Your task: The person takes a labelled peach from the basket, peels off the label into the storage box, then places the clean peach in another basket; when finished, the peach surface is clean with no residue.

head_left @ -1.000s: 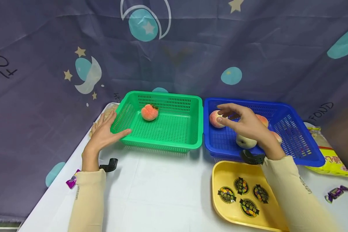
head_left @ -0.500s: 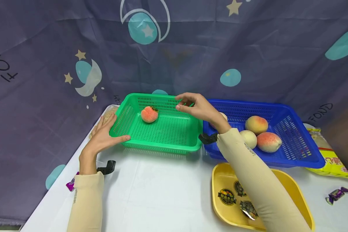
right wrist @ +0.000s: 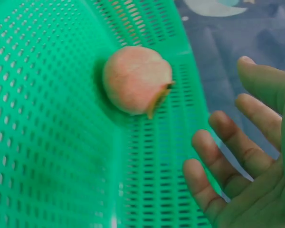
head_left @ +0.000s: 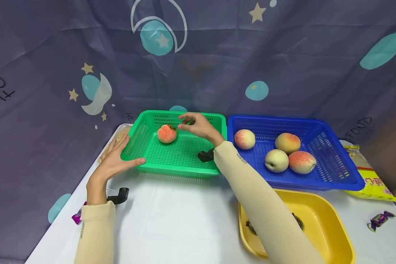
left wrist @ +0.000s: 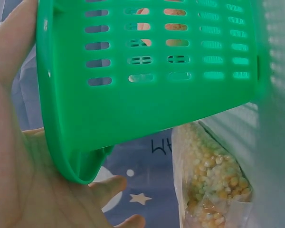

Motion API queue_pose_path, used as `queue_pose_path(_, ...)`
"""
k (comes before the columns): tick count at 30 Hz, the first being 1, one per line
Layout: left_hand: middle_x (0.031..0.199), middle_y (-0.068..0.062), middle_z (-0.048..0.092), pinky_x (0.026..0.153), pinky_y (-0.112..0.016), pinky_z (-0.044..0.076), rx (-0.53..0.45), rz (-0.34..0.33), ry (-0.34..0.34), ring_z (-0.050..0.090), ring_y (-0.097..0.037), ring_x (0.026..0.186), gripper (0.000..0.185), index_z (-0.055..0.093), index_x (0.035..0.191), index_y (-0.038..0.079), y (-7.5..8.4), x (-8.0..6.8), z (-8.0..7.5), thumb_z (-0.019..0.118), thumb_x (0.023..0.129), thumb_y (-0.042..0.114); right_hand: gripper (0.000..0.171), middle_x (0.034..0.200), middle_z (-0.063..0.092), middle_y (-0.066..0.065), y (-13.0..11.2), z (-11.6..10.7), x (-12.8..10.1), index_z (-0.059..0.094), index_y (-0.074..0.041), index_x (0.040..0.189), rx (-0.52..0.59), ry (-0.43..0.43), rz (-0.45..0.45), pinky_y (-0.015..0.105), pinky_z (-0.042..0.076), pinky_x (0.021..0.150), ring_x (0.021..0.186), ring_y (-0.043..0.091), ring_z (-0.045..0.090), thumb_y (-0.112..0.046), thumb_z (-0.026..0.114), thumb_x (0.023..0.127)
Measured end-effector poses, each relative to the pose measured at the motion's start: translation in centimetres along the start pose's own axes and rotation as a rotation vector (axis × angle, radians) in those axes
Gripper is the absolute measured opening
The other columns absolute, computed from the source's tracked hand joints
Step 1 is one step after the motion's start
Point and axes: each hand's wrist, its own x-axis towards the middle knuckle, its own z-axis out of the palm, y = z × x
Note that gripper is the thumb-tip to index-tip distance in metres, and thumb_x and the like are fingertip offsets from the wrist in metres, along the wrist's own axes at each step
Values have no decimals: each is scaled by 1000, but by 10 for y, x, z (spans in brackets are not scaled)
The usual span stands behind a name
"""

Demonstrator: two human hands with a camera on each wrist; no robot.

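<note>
A pinkish-orange peach (head_left: 166,135) with a black-and-gold sticker (head_left: 172,128) on it lies at the back left inside the green basket (head_left: 181,170). Over that basket hovers my right hand (head_left: 200,126), just right of the peach, fingers relaxed and nothing in them. The right wrist view shows the peach (right wrist: 135,80) apart from the spread fingertips. My left hand (head_left: 113,161) rests against the green basket's left side, fingers extended, thumb near the front corner. In the left wrist view the palm lies along the basket's rim (left wrist: 47,95).
Touching the green basket on the right is a blue basket (head_left: 338,174) with several peaches (head_left: 277,160). In front of it stands a yellow tray (head_left: 320,216) with round stickers, partly behind my right forearm. A yellow snack bag (head_left: 376,185), wrapped candies (head_left: 380,220) and a bag of corn kernels (left wrist: 213,180) lie around.
My right hand has moved left from above the blue basket to above the green basket, beside the peach. The left hand has stayed at the green basket's side.
</note>
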Motion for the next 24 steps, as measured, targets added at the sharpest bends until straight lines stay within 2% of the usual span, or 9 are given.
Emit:
queue_pose_path(4, 174, 3, -1, 113, -82, -1, -4, -2, -5, -13, -34, 160, 117, 5, 165, 29, 0, -1, -1, 73, 79, 71, 47, 133, 63, 10, 5, 12, 9, 58, -14, 144, 15, 18, 55, 44, 52, 99, 120, 28, 60, -28, 67, 100)
queue_pose_path(10, 174, 0, 1, 112, -83, 1, 0, -2, -5, -12, -35, 160, 116, 5, 165, 29, 0, -2, -2, 73, 80, 69, 51, 141, 58, 14, 12, 29, 19, 55, -12, 146, 29, 36, 84, 48, 51, 101, 126, 29, 55, -29, 66, 100)
queue_pose_path(19, 173, 4, -1, 112, -83, 4, -18, -3, -21, -11, -35, 160, 116, 4, 165, 28, 1, -2, 0, 75, 81, 65, 54, 151, 49, 11, 19, 46, 28, 51, -18, 150, -1, 37, 169, 53, 46, 110, 139, 31, 48, -30, 67, 99)
queue_pose_path(24, 174, 1, 0, 113, -82, 5, -25, -4, -26, -10, -35, 160, 116, 3, 165, 28, 1, -1, 1, 75, 82, 65, 61, 163, 36, 9, 17, 55, 32, 42, -19, 156, -91, -9, 154, 56, 36, 118, 153, 33, 29, -24, 66, 100)
